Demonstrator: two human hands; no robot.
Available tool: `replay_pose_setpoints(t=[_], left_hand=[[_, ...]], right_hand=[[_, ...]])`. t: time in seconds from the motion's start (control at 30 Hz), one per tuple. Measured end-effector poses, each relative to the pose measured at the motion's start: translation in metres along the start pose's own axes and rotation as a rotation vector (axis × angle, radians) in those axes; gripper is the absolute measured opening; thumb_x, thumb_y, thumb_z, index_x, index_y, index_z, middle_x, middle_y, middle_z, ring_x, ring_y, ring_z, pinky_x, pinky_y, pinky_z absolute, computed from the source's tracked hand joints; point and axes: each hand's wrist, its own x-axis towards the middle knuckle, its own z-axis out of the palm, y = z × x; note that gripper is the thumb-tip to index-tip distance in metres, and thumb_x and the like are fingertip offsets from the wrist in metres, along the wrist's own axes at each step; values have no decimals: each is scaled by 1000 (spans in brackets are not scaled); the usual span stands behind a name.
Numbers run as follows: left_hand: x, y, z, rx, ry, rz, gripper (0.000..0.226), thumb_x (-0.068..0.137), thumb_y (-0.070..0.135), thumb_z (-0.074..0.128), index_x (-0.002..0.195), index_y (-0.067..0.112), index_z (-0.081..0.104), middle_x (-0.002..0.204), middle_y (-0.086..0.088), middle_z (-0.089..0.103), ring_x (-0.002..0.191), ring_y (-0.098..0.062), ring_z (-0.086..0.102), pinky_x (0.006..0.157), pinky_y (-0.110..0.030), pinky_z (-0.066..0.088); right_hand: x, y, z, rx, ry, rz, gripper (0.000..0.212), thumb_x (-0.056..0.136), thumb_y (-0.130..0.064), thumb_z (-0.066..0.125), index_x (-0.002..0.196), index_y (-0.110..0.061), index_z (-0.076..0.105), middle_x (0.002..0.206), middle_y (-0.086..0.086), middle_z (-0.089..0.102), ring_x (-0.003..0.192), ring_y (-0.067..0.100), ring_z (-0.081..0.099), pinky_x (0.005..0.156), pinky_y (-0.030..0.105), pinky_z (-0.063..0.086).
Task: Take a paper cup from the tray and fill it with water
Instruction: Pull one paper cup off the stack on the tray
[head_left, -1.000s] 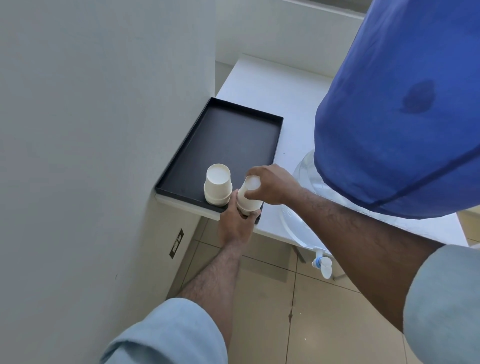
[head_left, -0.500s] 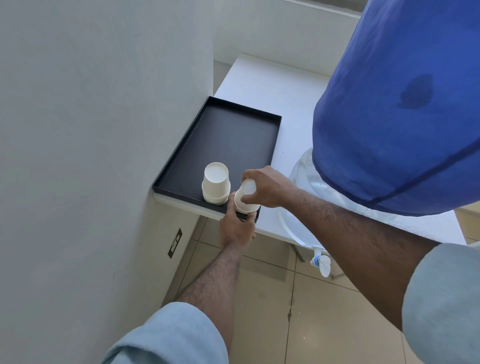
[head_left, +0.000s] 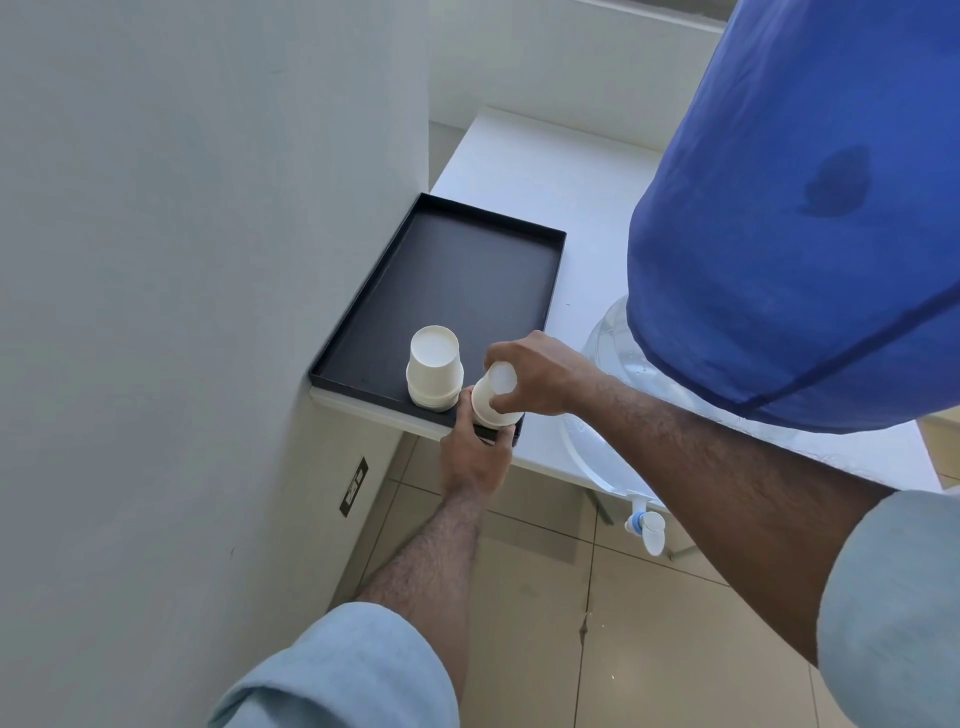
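White counter (head_left: 524, 171) by grey wall (head_left: 182, 260), wall socket (head_left: 354, 486) below, beige floor tiles (head_left: 649, 649).

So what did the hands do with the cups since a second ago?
The right hand, gripping the top white paper cup of the near-right stack, has tilted it slightly leftward as it works it free. The left hand stayed holding the stack's base at the black rectangular tray edge. The other upside-down white cup stack has not moved.

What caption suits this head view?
Right hand lifts an upside-down white paper cup off the stack held by the left hand.
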Motion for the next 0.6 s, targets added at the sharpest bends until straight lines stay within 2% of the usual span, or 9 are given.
replay_pose_setpoints(t=[0.1, 0.23, 0.4, 0.47, 0.6], left_hand=[[2, 0, 0, 13, 0, -11, 74, 72, 54, 57, 139, 55, 27, 97, 8, 76, 76, -30, 75, 73, -46, 63], [1, 2, 1, 21, 9, -7, 74, 72, 55, 55, 141, 53, 27, 101, 7, 76, 77, -31, 75, 73, -47, 63], [-1, 3, 1, 28, 20, -6, 72, 72, 57, 53, 140, 53, 28, 106, 9, 74, 79, -30, 74, 76, -46, 62], [-3, 3, 0, 34, 32, -10, 73, 73, 58, 53, 141, 52, 28, 108, 8, 74, 81, -30, 74, 79, -45, 61], [-5, 9, -3, 64, 80, 13, 71, 84, 41, 62, 149, 37, 34, 121, 3, 71, 106, -28, 67, 89, -38, 55]], right_hand=[[0, -3, -3, -79, -4, -14, 41, 81, -34, 70, 120, -27, 58, 107, 4, 67, 92, 27, 61, 71, 35, 52], [0, -6, -3, -208, -18, -73, 48, 81, -32, 72, 125, -28, 53, 110, 1, 57, 92, 27, 60, 66, 32, 44], [0, -6, -2, -172, 2, -102, 49, 80, -29, 79, 125, -24, 60, 109, 2, 53, 93, 26, 60, 74, 36, 54], [-2, -7, -1, -163, 17, -106, 49, 79, -28, 79, 124, -24, 61, 104, 0, 48, 91, 27, 60, 73, 35, 53], [-2, -7, -1, -142, 29, -101, 48, 78, -29, 80, 123, -25, 62, 102, 0, 45, 90, 27, 59, 72, 35, 52]])
